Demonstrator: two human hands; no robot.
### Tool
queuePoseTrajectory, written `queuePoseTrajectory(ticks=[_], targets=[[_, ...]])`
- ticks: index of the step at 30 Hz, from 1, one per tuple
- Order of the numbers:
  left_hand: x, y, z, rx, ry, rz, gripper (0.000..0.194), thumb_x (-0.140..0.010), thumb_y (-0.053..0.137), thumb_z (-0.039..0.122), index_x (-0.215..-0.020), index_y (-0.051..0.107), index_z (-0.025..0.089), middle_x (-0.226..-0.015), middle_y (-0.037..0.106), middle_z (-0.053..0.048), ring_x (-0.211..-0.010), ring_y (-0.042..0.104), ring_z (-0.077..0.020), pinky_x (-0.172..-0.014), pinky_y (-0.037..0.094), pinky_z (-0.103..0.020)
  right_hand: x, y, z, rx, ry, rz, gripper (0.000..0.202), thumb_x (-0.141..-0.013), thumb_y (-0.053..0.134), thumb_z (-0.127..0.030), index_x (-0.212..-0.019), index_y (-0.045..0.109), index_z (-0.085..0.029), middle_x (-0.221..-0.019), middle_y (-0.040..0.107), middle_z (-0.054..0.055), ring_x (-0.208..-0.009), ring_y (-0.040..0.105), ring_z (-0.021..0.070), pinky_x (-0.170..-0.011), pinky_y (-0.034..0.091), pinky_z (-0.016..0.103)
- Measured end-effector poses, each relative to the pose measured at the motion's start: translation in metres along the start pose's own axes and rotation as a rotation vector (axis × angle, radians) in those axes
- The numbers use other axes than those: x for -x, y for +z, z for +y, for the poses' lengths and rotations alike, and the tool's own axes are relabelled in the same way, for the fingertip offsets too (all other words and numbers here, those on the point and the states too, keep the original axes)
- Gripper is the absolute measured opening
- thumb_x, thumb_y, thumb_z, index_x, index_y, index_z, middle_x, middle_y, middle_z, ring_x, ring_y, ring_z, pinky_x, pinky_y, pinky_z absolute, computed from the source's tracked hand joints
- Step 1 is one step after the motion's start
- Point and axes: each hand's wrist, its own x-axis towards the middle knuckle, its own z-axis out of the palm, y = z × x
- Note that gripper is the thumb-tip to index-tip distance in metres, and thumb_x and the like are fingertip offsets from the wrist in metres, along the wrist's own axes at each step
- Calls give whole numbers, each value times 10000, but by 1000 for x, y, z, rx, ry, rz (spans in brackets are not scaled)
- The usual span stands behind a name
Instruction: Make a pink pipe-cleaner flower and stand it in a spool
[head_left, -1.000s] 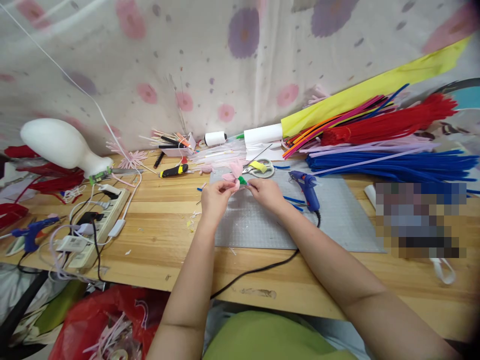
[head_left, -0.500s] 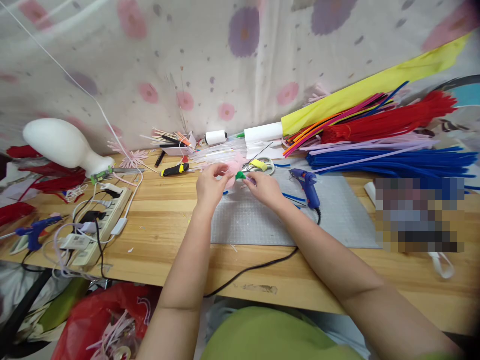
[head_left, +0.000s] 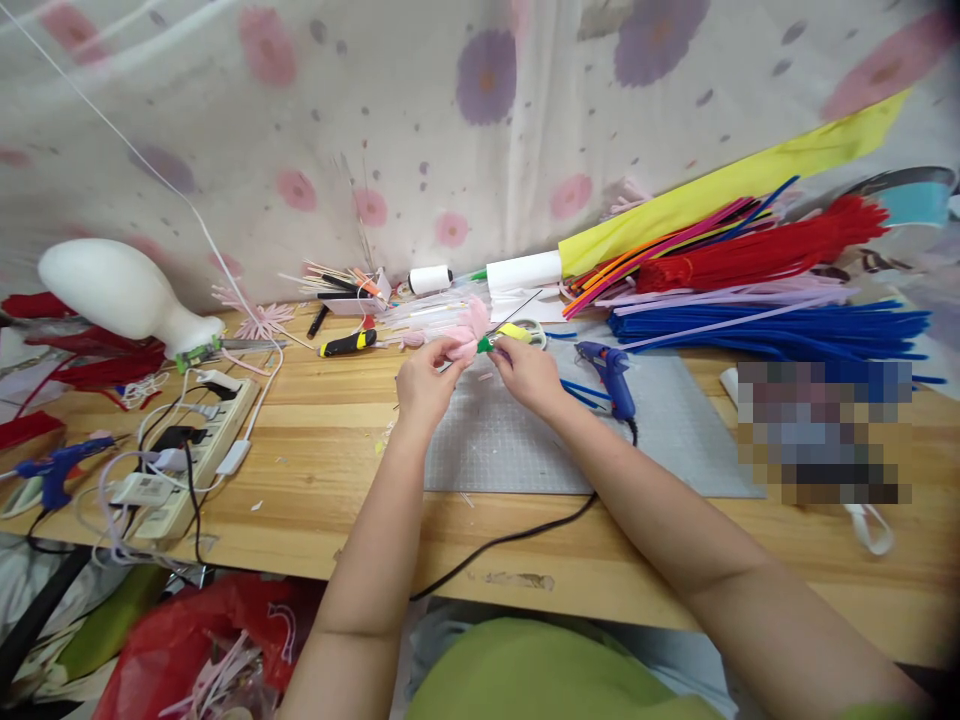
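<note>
Over the grey cutting mat (head_left: 495, 450), both hands meet at a fuzzy pink flower (head_left: 471, 322) with a bright green piece (head_left: 486, 345) at its base. My left hand (head_left: 429, 385) is closed, its thumb and fingers pinching the pink petals from the left. From the right, my right hand (head_left: 529, 372) pinches at the green piece; its fingertips partly cover it. Just behind the hands lie scissors (head_left: 537, 332) with a yellow patch on the handle. A blue glue gun (head_left: 611, 378) rests on the mat, right of my right hand.
Bundles of blue (head_left: 765, 330) and red pipe cleaners (head_left: 765, 245) lie at the back right. A white foam head (head_left: 112, 285), a power strip (head_left: 202, 460) and a second glue gun (head_left: 64, 470) are on the left. A black cord (head_left: 502, 535) crosses the table's front.
The pink flower has turned in my fingers, and its petals now stand up more clearly. My right fingers have risen slightly at the green piece. The camera view has shifted a little.
</note>
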Motion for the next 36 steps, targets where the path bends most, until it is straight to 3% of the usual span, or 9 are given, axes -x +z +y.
queuePoseTrajectory(ticks=[8, 13, 19, 24, 32, 36], targets=[[8, 9, -17, -28, -48, -54, 175, -676, 647, 273, -832, 703, 217, -772, 695, -19, -690, 606, -152, -643, 453, -264, -2, 7, 6, -140, -104, 60, 220, -858, 413, -319, -901, 596, -204, -873, 650, 29, -760, 548, 151, -605, 299, 232], [7, -5, -8, -28, -46, -89, 250, -652, 673, 300, -890, 695, 228, -844, 698, -25, -742, 615, -153, -693, 463, -272, 0, 4, 4, -51, -96, 68, 218, -863, 401, -285, -935, 593, -210, -951, 646, 35, -842, 553, 166, -605, 294, 237], [5, -19, 3, 122, -14, 31, 267, -653, 666, 349, -850, 676, 168, -853, 686, -48, -747, 614, -133, -701, 468, -247, 7, 1, -1, 83, -103, 48, 240, -873, 372, -265, -988, 576, -217, -999, 636, 51, -881, 558, 177, -590, 286, 246], [6, -13, 2, 110, -75, -62, 191, -654, 658, 290, -804, 693, 176, -741, 685, -19, -667, 609, -129, -634, 450, -232, 8, 3, -3, 124, -120, 28, 239, -872, 371, -266, -977, 579, -211, -993, 639, 60, -885, 562, 182, -573, 274, 251], [5, -10, 4, -38, -115, -92, 145, -651, 660, 322, -744, 713, 223, -705, 695, 1, -641, 609, -141, -569, 400, -238, 11, 4, -4, 151, -142, 8, 231, -870, 375, -252, -950, 585, -200, -959, 649, 58, -856, 568, 177, -562, 253, 255], [4, -7, -4, -4, -161, -104, 157, -630, 671, 317, -736, 713, 208, -695, 692, -5, -621, 597, -137, -572, 395, -239, 10, 4, -2, 168, -142, 13, 225, -870, 380, -259, -953, 580, -200, -963, 645, 59, -868, 566, 178, -570, 264, 256]])
